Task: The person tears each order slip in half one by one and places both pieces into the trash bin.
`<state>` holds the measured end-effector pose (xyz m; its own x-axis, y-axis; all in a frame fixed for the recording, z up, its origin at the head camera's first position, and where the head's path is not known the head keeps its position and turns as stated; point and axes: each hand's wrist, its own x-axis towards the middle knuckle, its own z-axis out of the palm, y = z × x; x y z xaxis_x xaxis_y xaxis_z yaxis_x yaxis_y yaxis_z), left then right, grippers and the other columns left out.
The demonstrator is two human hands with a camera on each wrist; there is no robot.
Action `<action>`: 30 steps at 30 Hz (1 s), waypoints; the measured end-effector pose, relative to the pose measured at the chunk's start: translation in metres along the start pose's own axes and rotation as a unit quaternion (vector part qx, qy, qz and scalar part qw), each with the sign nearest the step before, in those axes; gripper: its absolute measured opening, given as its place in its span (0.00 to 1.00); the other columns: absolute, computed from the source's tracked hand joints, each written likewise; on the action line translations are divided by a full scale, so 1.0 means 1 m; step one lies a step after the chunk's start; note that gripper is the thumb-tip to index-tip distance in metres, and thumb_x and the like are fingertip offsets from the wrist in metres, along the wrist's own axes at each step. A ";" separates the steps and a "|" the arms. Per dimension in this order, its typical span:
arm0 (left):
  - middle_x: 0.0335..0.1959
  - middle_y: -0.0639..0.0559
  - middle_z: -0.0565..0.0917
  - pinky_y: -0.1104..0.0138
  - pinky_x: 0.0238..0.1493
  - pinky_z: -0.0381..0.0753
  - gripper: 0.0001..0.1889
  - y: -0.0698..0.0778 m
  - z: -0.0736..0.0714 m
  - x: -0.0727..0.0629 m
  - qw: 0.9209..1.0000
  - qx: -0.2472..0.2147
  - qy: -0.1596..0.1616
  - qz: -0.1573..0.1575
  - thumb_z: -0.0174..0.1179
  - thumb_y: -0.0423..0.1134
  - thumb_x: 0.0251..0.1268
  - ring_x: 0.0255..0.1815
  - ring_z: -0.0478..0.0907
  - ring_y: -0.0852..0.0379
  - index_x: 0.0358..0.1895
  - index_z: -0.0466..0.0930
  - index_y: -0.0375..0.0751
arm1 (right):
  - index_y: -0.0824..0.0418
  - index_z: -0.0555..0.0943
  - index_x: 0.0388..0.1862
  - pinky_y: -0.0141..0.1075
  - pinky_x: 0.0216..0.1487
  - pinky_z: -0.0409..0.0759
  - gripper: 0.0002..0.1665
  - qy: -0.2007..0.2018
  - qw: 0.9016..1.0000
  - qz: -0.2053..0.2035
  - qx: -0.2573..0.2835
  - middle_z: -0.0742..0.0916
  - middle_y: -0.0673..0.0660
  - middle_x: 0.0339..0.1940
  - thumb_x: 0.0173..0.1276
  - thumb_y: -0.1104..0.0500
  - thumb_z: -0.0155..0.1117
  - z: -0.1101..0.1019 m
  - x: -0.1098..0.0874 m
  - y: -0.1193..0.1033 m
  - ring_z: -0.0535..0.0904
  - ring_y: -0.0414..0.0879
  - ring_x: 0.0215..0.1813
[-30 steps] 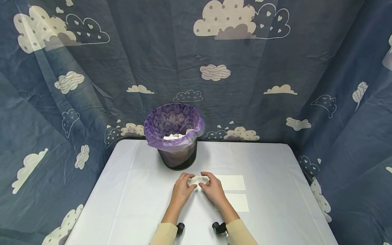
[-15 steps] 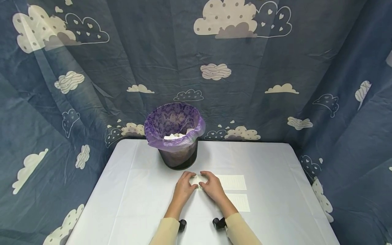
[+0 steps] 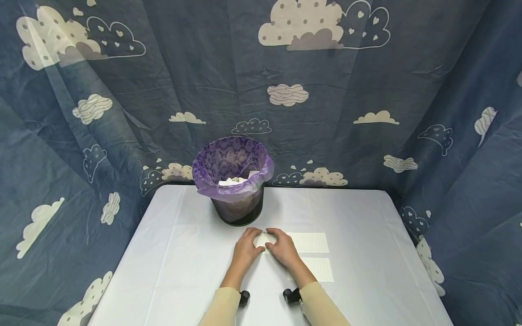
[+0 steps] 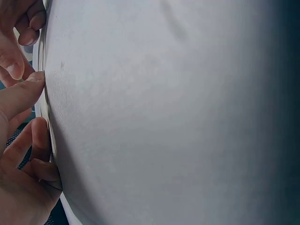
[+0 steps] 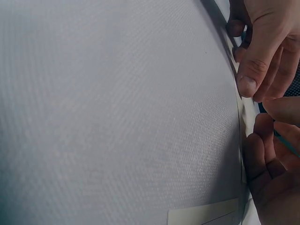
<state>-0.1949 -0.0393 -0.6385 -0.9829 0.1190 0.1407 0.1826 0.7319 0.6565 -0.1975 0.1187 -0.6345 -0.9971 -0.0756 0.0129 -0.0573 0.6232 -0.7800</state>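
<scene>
A cream paper card [image 3: 262, 241], faintly lined, lies low over the white table, partly hidden by both hands. My left hand [image 3: 244, 250] grips its left part, the curved thumb and fingers set at opposite edges. On the right part, my right hand [image 3: 284, 250] does the same, its fingertips almost meeting those of the left. Seen nearly edge-on, the card [image 4: 47, 105] is a thin pale strip at the fingers in the left wrist view. Two similar cards, an upper one [image 3: 313, 243] and a lower one [image 3: 320, 270], lie right of the right hand.
A dark bin [image 3: 241, 212] lined with a purple bag [image 3: 204, 184] stands behind the hands, with white paper scraps [image 3: 233, 181] inside. The white table [image 3: 359, 253] extends to both sides. A blue cloud-patterned curtain [image 3: 228, 68] hangs at the back and sides.
Both hands stay at the middle card, with the thumbs and fingertips shifting only slightly. The bin and the other cards keep their places.
</scene>
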 end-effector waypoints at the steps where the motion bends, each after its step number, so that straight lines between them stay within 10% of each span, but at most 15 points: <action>1: 0.60 0.47 0.85 0.50 0.66 0.81 0.29 0.000 0.000 0.000 1.000 -0.002 -0.002 0.000 0.82 0.34 0.51 0.64 0.84 0.44 0.59 0.85 0.41 | 0.62 0.83 0.64 0.43 0.47 0.81 0.29 -0.001 1.000 0.000 -0.001 0.88 0.64 0.64 0.62 0.64 0.76 0.000 0.000 0.000 0.75 0.40 0.31; 15: 0.60 0.46 0.85 0.49 0.64 0.82 0.30 0.002 0.000 -0.001 1.000 -0.002 -0.002 -0.004 0.82 0.34 0.51 0.63 0.84 0.43 0.61 0.85 0.42 | 0.60 0.84 0.64 0.34 0.37 0.75 0.27 0.001 1.000 -0.011 0.000 0.88 0.61 0.59 0.64 0.64 0.75 -0.001 -0.005 -0.003 0.74 0.39 0.31; 30: 0.46 0.47 0.84 0.60 0.42 0.81 0.12 0.001 0.002 -0.002 1.000 -0.007 0.023 -0.017 0.72 0.33 0.66 0.37 0.79 0.55 0.52 0.88 0.39 | 0.58 0.85 0.61 0.30 0.30 0.71 0.24 0.010 1.000 -0.015 0.017 0.88 0.58 0.60 0.66 0.63 0.74 -0.002 -0.007 -0.002 0.70 0.36 0.27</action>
<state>-0.1933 -0.0378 -0.6398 -0.9864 0.0639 0.1515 0.1502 0.7250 0.6722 -0.1902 0.1197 -0.6320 -0.9957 -0.0788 0.0491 -0.0864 0.5934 -0.8003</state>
